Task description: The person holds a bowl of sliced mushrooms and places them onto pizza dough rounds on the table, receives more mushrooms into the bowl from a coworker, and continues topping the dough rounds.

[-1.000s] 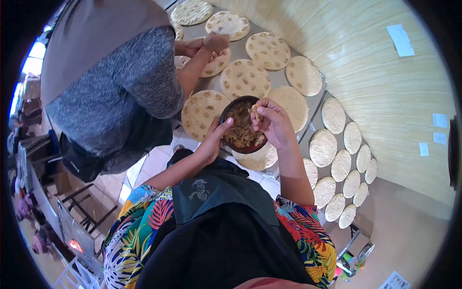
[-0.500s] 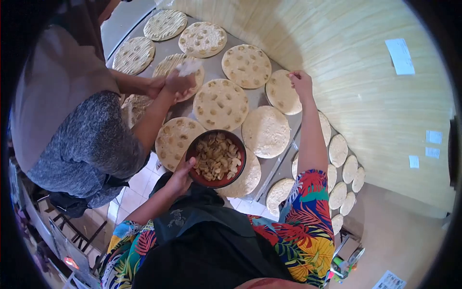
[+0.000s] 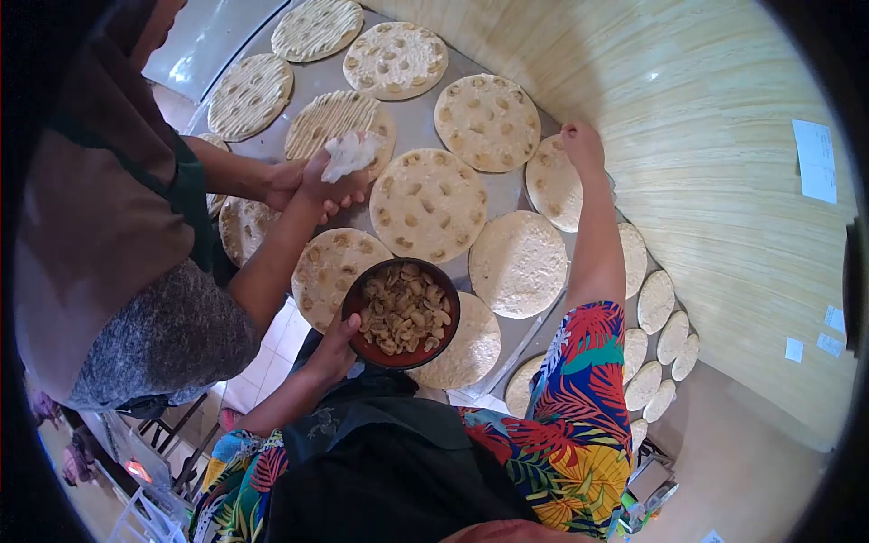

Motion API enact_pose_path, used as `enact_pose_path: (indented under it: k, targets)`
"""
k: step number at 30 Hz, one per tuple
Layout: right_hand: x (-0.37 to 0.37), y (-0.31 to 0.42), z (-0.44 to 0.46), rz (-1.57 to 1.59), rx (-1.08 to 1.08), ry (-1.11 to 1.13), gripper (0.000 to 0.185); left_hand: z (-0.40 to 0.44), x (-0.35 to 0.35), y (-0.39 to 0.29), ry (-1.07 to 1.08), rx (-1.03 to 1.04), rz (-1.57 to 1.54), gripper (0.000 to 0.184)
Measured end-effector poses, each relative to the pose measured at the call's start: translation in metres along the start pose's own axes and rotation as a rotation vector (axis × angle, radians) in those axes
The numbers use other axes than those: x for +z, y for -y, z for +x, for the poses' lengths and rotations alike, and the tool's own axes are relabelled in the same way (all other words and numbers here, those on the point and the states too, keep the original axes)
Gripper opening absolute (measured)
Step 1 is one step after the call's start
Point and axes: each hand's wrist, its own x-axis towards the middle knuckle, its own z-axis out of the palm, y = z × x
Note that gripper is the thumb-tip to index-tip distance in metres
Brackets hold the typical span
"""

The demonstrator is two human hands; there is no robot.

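My left hand (image 3: 335,351) grips the near left rim of a dark bowl (image 3: 378,356) with a red inside. Sliced mushrooms (image 3: 405,310) fill much of it. At the far right of the work surface, my right hand (image 3: 584,145) is closed above the upper edge of a round pizza base (image 3: 554,190). What its fingertips hold, if anything, is hidden. Close to the bowl lie a base dotted with mushroom slices (image 3: 428,204), a base without visible slices (image 3: 518,265), and another base (image 3: 460,348) partly under the bowl.
A co-worker (image 3: 172,281) stands at the left, squeezing a white piping bag (image 3: 351,156) over a base with piped cream-coloured lines (image 3: 330,127). More bases (image 3: 655,301) cover the grey table on the right. A pale wood-patterned wall (image 3: 706,136) borders the far side.
My right hand has moved slightly right, staying over the same base's upper edge. The camera view has shifted a little. My left hand still carries the bowl.
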Motion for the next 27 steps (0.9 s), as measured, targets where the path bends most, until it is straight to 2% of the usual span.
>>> enact_pose_path:
  k: [1,2,4,5,7,8,11,13,20,22,25,27]
  targets:
    - [-0.002,-0.003,0.000,0.151,0.035,-0.083,0.018,0.001,0.001,0.000,0.002,-0.003,-0.003,0.081]
    - [-0.006,-0.008,-0.001,0.147,0.037,-0.082,0.018,0.002,0.002,-0.001,-0.010,-0.006,0.020,0.082]
    - [-0.013,-0.015,-0.007,0.689,0.333,0.001,0.018,0.003,0.003,0.000,-0.021,-0.019,0.039,0.084]
    - [-0.016,-0.017,-0.010,0.685,0.338,-0.003,0.018,0.005,0.002,0.001,0.016,-0.020,0.008,0.083]
    - [-0.021,-0.019,-0.013,0.992,0.447,-0.020,0.013,0.008,0.001,0.003,0.057,-0.024,-0.025,0.082]
    - [-0.021,-0.021,-0.014,0.989,0.449,-0.021,0.013,0.009,0.002,0.004,0.052,-0.024,-0.016,0.082]
    - [-0.012,-0.026,-0.014,0.902,0.513,-0.077,0.012,0.009,-0.003,0.011,0.038,-0.015,0.031,0.081]
    - [-0.003,-0.026,-0.013,0.508,0.413,-0.231,0.013,0.007,-0.003,0.012,0.030,-0.006,0.069,0.081]
    - [0.026,-0.005,-0.015,0.214,0.418,-0.361,0.010,0.003,0.004,0.008,0.028,-0.024,0.013,0.083]
    - [0.025,-0.001,-0.018,-0.086,0.378,-0.379,0.009,0.003,0.005,0.008,0.032,-0.014,0.014,0.083]
    - [0.023,0.002,-0.022,-0.104,0.306,-0.442,0.009,0.000,0.008,0.005,0.023,-0.043,0.003,0.082]
    - [0.021,0.001,-0.023,-0.109,0.311,-0.398,0.010,0.001,0.005,0.008,0.034,-0.046,-0.007,0.081]
